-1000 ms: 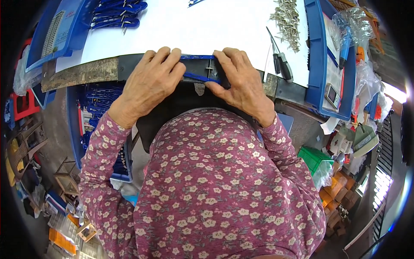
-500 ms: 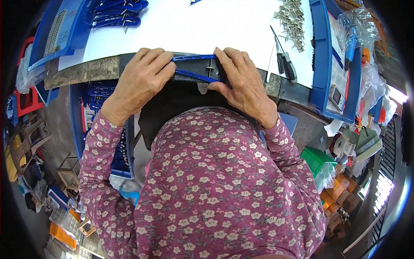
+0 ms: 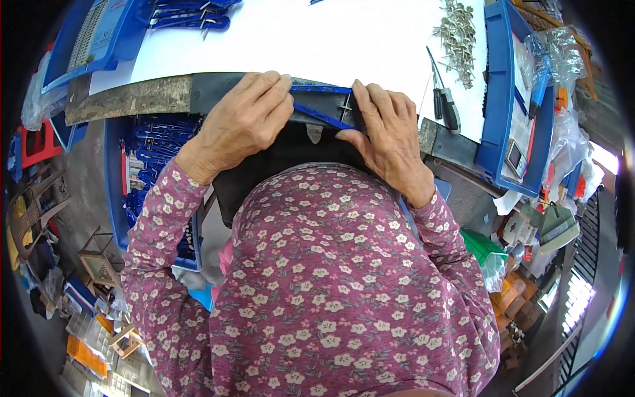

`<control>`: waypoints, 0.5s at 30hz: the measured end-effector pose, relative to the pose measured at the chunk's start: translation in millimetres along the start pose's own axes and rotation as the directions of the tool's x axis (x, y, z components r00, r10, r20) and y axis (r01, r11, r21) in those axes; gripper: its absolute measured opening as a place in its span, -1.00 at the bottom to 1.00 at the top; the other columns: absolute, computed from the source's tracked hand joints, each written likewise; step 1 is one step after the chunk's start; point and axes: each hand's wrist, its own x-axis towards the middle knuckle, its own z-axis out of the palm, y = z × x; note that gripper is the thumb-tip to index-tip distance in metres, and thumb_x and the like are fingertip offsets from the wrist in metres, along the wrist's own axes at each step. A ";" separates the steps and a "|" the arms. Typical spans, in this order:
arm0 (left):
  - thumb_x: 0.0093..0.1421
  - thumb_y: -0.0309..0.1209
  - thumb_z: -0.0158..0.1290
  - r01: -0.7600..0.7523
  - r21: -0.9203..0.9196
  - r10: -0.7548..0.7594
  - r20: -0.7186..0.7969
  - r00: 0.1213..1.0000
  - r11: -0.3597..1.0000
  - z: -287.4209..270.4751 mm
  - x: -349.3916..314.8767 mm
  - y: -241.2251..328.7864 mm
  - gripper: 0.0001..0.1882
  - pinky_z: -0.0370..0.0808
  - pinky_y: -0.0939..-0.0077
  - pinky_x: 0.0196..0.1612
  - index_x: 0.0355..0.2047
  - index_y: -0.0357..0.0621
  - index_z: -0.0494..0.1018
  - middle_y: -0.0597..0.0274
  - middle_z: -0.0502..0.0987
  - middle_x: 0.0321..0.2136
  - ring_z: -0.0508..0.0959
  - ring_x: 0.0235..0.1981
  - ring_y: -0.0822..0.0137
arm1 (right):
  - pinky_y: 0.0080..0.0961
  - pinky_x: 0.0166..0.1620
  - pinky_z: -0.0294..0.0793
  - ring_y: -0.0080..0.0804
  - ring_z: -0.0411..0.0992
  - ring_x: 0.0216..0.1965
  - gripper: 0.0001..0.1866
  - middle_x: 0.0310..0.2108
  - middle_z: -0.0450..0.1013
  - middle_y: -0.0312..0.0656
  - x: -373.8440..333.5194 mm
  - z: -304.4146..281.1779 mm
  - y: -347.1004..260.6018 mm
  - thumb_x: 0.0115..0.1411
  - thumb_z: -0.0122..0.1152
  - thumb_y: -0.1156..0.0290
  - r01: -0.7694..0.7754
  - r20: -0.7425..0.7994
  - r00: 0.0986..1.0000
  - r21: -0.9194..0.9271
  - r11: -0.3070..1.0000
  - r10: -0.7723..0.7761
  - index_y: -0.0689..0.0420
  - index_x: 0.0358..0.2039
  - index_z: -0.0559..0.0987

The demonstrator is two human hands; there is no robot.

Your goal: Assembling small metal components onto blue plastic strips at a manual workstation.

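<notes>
My left hand (image 3: 245,122) is closed around the left end of a blue two-armed tool (image 3: 322,117), hiding that end. The tool's arms spread apart toward the right. Between them, near the right end, stands a thin metal pin with a small disc (image 3: 345,107). My right hand (image 3: 390,139) is closed on the right end, fingers at the upper arm and thumb by the lower one. The tool is held over the dark near edge of the table (image 3: 215,89), above a black cloth (image 3: 284,149) on my lap.
Similar blue tools (image 3: 192,14) lie at the table's far left, beside a blue bin (image 3: 126,40). At right are a pile of small metal pins (image 3: 456,40), a dark-handled screwdriver (image 3: 450,112) and a blue tray (image 3: 493,99). A blue crate (image 3: 116,185) with more blue tools stands below left.
Both hands have shifted slightly right together with the blue tool, keeping hold of its two ends. The whole view has also moved a little.
</notes>
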 end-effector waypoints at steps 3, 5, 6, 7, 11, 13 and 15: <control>-0.05 -0.52 0.02 0.008 -0.013 -0.008 -0.006 1.000 1.000 2.8 -7.1 -1.4 -0.81 0.39 0.37 -0.05 -0.39 -0.36 0.42 0.00 0.44 -0.26 0.42 -0.13 0.18 | -0.22 0.02 0.11 -0.21 0.20 -0.10 -0.29 -0.10 0.24 -0.08 3.2 1.8 -6.6 -0.02 0.16 0.11 0.017 -0.001 1.000 -0.051 0.999 -0.017 0.29 0.06 0.25; -0.05 -0.53 0.03 0.024 -0.023 -0.024 -0.002 1.000 0.999 -2.2 -11.3 -6.7 -0.81 0.39 0.35 -0.04 -0.39 -0.36 0.42 0.00 0.45 -0.26 0.42 -0.14 0.16 | -0.20 0.03 0.09 -0.21 0.20 -0.11 -0.31 -0.13 0.23 -0.08 12.1 4.4 -12.5 -0.02 0.17 0.12 0.017 0.006 1.000 -0.052 0.999 -0.017 0.30 0.04 0.27; -0.05 -0.54 0.03 0.037 -0.031 -0.037 0.004 0.999 0.999 -5.1 -15.4 -9.5 -0.81 0.39 0.34 -0.04 -0.38 -0.35 0.42 0.00 0.45 -0.26 0.43 -0.14 0.15 | -0.19 0.05 0.06 -0.21 0.20 -0.13 -0.34 -0.15 0.23 -0.09 18.1 6.6 -16.4 -0.02 0.17 0.14 0.016 0.010 1.000 -0.050 0.999 -0.015 0.31 0.01 0.29; -0.05 -0.54 0.03 0.037 -0.029 -0.037 0.006 0.999 0.999 -8.0 -22.4 -11.9 -0.81 0.39 0.34 -0.04 -0.38 -0.35 0.42 0.00 0.45 -0.26 0.43 -0.14 0.15 | -0.19 0.05 0.06 -0.21 0.20 -0.13 -0.34 -0.15 0.23 -0.09 24.4 9.5 -20.6 -0.02 0.17 0.14 0.017 0.008 1.000 -0.049 0.999 -0.017 0.31 0.01 0.29; -0.10 -0.63 0.04 0.118 -0.009 -0.118 0.013 0.993 0.993 -21.6 -47.4 -26.1 -0.80 0.42 0.33 -0.07 -0.39 -0.36 0.40 0.01 0.44 -0.24 0.43 -0.13 0.08 | -0.21 0.05 0.06 -0.25 0.20 -0.20 -0.42 -0.23 0.22 -0.13 51.8 25.0 -35.1 -0.03 0.19 0.15 0.107 -0.092 0.990 -0.007 0.994 -0.108 0.33 -0.11 0.35; -0.10 -0.65 0.03 0.234 -0.058 -0.233 0.038 0.972 0.970 -27.8 -54.0 -32.6 -0.79 0.41 0.32 -0.07 -0.38 -0.35 0.39 0.03 0.44 -0.22 0.43 -0.12 0.09 | -0.21 0.04 0.07 -0.25 0.20 -0.19 -0.41 -0.23 0.22 -0.13 61.0 29.2 -40.8 -0.02 0.17 0.16 0.157 -0.121 0.981 0.045 0.987 -0.151 0.34 -0.09 0.33; -0.10 -0.65 0.03 0.247 -0.058 -0.244 0.058 0.968 0.967 -27.5 -53.8 -34.7 -0.77 0.41 0.33 -0.07 -0.35 -0.34 0.40 0.06 0.45 -0.21 0.42 -0.12 0.11 | -0.21 0.04 0.07 -0.26 0.20 -0.20 -0.39 -0.24 0.22 -0.13 57.0 32.1 -38.7 -0.01 0.16 0.14 0.156 -0.162 0.976 0.040 0.987 -0.148 0.35 -0.07 0.31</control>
